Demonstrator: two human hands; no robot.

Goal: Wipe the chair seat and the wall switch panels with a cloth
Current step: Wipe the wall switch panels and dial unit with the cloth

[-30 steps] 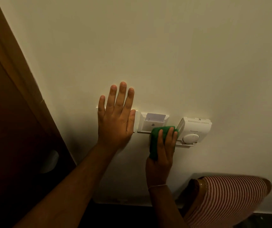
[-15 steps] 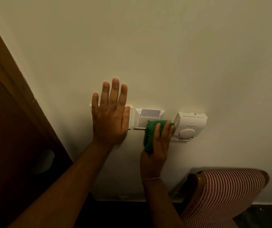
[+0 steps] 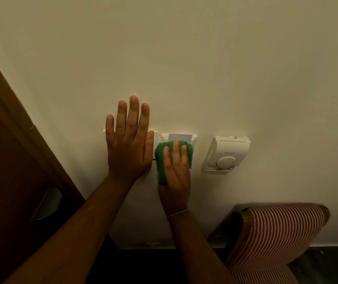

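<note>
My right hand point(image 3: 176, 173) presses a green cloth point(image 3: 161, 160) flat against the white key-card panel point(image 3: 179, 137), covering most of its face; only the top edge and the card show. My left hand point(image 3: 129, 144) lies flat on the wall, fingers spread, over the switch panel point(image 3: 105, 131) left of it, which is almost fully hidden. A white thermostat point(image 3: 227, 153) with a round dial sits on the wall to the right, apart from the cloth. The chair point(image 3: 274, 238), red-and-white striped with a wooden frame, stands at the lower right against the wall.
A brown wooden door point(image 3: 6, 181) with its frame fills the left side, with a metal handle point(image 3: 47, 203) low on it. Dark floor runs along the bottom beneath a white skirting point(image 3: 143, 245). The wall above the panels is bare.
My right hand has slid the green cloth to the left, off the thermostat's edge and onto the key-card panel. My left hand stays flat on the wall.
</note>
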